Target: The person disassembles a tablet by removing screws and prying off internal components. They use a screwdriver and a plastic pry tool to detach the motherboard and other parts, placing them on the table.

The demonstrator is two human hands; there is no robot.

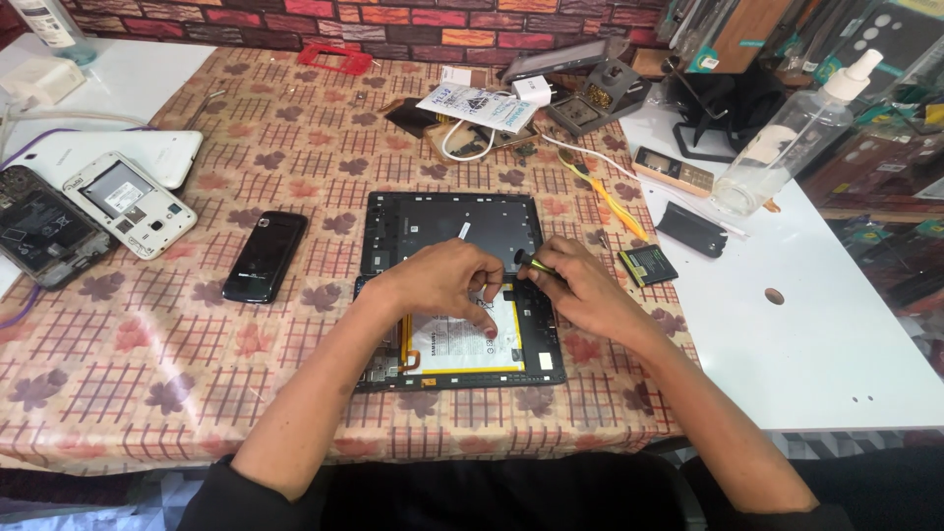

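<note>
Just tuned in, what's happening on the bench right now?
A person works on an opened tablet lying on a patterned tablecloth. The left hand presses on the white battery, while the right hand holds a small screwdriver over it. The tablet's back cover lies just behind; a black phone rests to the left.

Bright, even daylight is falling across the worktop, casting only soft shadows under the hands, while the white board at the right is glaring a little, the wide lens is bending the edges, and the far corners are looking slightly soft.
</note>
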